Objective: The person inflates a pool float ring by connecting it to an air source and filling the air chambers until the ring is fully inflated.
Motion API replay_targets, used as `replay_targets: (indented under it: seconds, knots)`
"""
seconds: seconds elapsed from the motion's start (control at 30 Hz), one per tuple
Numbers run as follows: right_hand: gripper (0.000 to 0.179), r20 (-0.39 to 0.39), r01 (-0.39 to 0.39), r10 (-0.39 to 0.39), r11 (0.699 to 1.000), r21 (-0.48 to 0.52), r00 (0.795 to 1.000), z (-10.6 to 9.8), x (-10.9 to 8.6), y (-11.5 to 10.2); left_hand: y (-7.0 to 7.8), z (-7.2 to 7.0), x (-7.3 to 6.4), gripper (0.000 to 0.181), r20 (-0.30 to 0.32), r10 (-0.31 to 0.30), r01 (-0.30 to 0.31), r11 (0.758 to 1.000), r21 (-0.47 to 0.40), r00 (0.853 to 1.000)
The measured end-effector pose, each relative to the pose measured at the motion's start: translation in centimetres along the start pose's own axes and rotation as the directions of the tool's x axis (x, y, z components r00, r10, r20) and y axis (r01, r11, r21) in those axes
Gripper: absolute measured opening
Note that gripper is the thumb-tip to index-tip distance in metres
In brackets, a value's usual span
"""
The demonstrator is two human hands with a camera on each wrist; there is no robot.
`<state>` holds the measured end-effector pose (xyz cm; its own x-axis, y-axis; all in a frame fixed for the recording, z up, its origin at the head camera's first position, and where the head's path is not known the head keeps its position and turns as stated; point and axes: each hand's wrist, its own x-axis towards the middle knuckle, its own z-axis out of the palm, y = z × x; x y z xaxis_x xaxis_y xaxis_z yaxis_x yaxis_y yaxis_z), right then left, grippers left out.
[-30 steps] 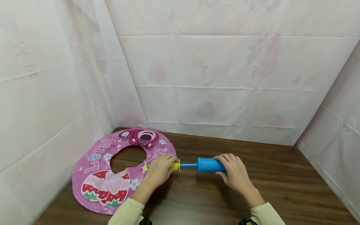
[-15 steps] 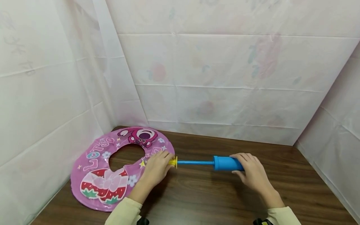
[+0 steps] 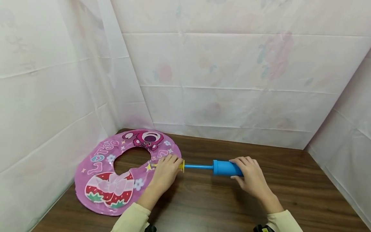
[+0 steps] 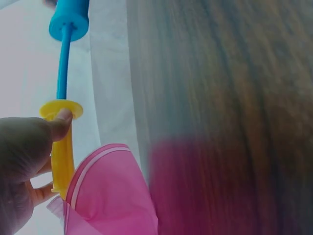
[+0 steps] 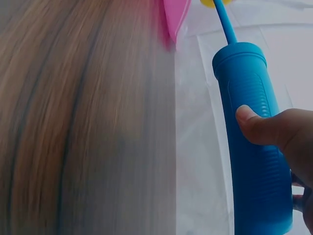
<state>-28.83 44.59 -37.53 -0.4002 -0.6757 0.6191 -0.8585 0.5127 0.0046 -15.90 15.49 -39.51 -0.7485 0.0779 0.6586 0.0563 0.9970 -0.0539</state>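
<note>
A hand air pump lies level across the middle of the head view. My left hand [image 3: 166, 170] grips its yellow handle [image 4: 62, 159], thumb against the flange. Around the blue barrel [image 3: 224, 168] wraps my right hand [image 3: 251, 177], its thumb lying along the ribbed side in the right wrist view. Between the two hands a stretch of blue rod [image 3: 198, 166] shows. The pink inflatable swim ring [image 3: 82, 188], printed with a bear and strawberries, lies at the left, looking partly filled. The handle's far end meets the ring's right side, where my left hand hides most of the joint.
Under everything is a dark wood-grain table [image 3: 290, 180]. Pale printed sheets hang behind it as a back curtain [image 3: 232, 64] and at both sides, with the left curtain [image 3: 52, 112] close to the swim ring.
My right hand first drew the barrel rightward, lengthening the exposed rod, then moved back left partway, so the rod now shows shorter. My left hand stays on the handle by the ring.
</note>
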Motion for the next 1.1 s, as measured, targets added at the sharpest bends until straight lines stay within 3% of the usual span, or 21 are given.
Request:
replay_targets:
  seconds: [0.23,0.53,0.67,0.9,1.1]
  knots:
    - [0.061,-0.003,-0.01,0.01,1.0,-0.005,1.0,1.2,0.8,-2.5,0.2,0.4,-0.2,0.028,-0.043,0.022,-0.021,1.0,0.022,0.999]
    - [0.058,-0.002,-0.054,0.054,0.999,-0.004,0.999,3.3,0.7,-5.8,0.7,0.5,-0.6,0.027,0.035,0.042,-0.043,0.998,0.05,0.999]
    - [0.057,0.007,-0.074,0.074,0.997,0.019,0.997,4.0,1.0,-7.1,0.9,0.5,-0.6,0.03,0.042,0.051,-0.053,0.996,0.065,0.998]
    - [0.054,0.044,-0.099,0.098,0.994,0.039,0.994,4.4,1.3,-8.6,0.9,0.7,-1.0,0.031,0.058,0.057,-0.061,0.996,0.068,0.997]
    - [0.055,0.05,-0.114,0.112,0.993,0.04,0.992,4.1,1.4,-8.6,0.2,0.2,-0.8,0.032,0.042,0.093,-0.095,0.994,0.052,0.995]
